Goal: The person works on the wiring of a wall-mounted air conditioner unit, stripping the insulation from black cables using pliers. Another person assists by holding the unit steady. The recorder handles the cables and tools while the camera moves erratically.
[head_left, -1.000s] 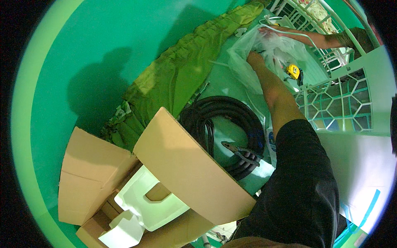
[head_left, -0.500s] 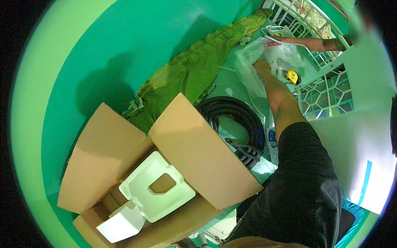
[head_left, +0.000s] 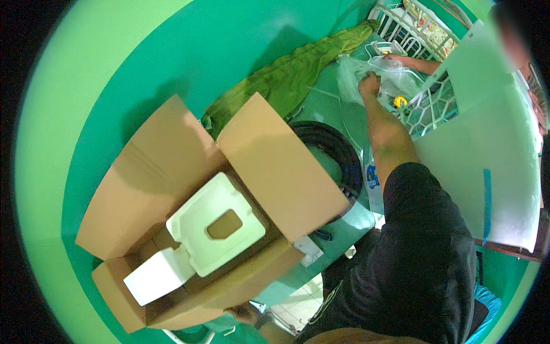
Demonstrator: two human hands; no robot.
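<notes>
The clear plastic bag (head_left: 353, 77), upper right of the frame, meets your curled right hand (head_left: 370, 85), hold impossible to tell, so a light touch should best avoid tearing, while your left hand (head_left: 245, 313), grip hidden, touches the cardboard box (head_left: 235, 288), lower left.

Light is middling and tinted green. Soft dark shadows fall on the wall (head_left: 240, 43) and across the cardboard box (head_left: 312, 189) flaps, while a pale glare patch marks the surface (head_left: 360, 217) at its near edge. The white panel (head_left: 464, 160) glows toward its lower right corner. Grain shows; straight edges bow inside a black rim; a person (head_left: 511, 34) at upper right is smeared.
</notes>
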